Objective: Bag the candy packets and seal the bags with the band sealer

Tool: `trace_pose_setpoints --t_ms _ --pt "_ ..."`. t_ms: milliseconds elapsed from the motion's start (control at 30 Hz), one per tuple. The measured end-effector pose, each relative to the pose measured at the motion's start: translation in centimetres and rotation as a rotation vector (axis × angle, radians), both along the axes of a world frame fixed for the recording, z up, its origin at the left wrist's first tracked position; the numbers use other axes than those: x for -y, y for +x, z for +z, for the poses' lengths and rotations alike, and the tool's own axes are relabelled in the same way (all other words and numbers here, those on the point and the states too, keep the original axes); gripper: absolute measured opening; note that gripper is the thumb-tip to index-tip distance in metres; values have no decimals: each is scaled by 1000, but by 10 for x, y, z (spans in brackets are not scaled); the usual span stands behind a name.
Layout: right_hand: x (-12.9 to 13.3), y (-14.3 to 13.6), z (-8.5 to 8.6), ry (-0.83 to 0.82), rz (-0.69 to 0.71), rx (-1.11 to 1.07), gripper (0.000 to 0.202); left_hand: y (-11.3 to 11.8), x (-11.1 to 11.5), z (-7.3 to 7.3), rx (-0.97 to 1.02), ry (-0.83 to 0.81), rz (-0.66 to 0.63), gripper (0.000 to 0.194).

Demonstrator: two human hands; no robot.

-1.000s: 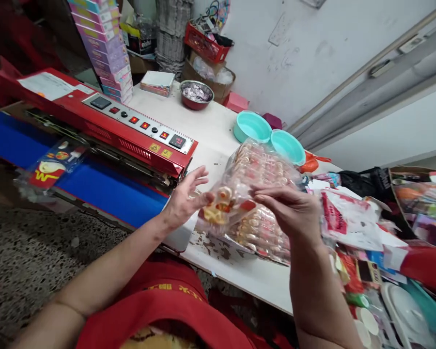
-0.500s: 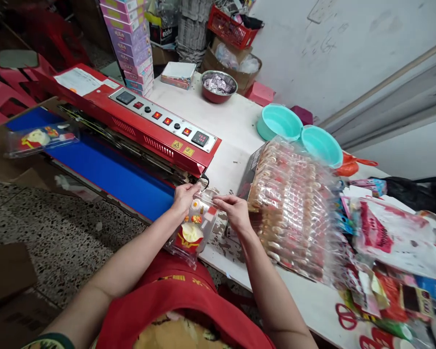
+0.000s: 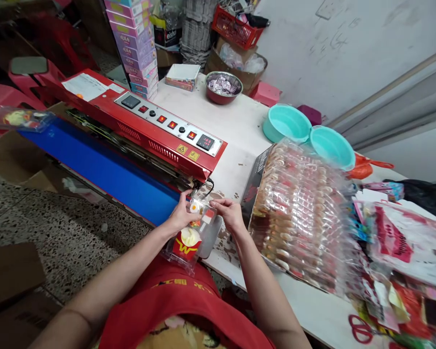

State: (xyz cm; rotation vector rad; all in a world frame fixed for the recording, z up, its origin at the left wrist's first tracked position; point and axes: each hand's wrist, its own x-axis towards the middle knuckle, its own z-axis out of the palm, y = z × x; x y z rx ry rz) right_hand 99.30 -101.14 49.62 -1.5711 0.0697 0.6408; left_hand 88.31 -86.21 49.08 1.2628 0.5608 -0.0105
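Together, two bare hands grip a clear plastic bag of toy food [image 3: 188, 241] at the near end of a red band sealer [image 3: 141, 133], its upper part in front of the smooth grey plate [image 3: 212, 242] beside the blue conveyor belt [image 3: 112, 177] and its lower end reaching toward the person's red apron [image 3: 170, 295]. The left hand [image 3: 183, 213] is clamped on the upper left of the bag, thumb laid across the front near a fried-egg piece [image 3: 194, 207], forefinger stretched up toward the sealer's end. The right hand [image 3: 228, 213] pinches the upper right edge, thumb and fingertips together on the film, the palm clear of it. Light by its look, the bag is probably limp and slippery at its glossy margins and firmer where the toy pieces fill it, the red fries carton [image 3: 186, 246] being the bulkiest. Little in it seems fragile, though the thin film could likely crease or slide; the two upper corners look the best places to hold, where the edge can be drawn flat. Just right of the hands, on the white surface [image 3: 236, 140], stands a box of similar packs [image 3: 298, 213].
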Motion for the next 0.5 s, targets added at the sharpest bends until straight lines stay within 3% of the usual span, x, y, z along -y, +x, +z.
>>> trace_pose_setpoints --t_ms 100,267,400,500 --pt "-1 -3 0 9 20 4 36 4 0 -1 -54 -33 11 96" --pt "-1 -7 1 37 8 -1 32 9 -6 10 -139 -160 26 94" --pt "-3 -9 3 41 51 25 31 16 -14 16 -222 -251 146 56" --pt "-6 -12 5 33 71 28 31 22 -20 17 -215 -270 170 39"
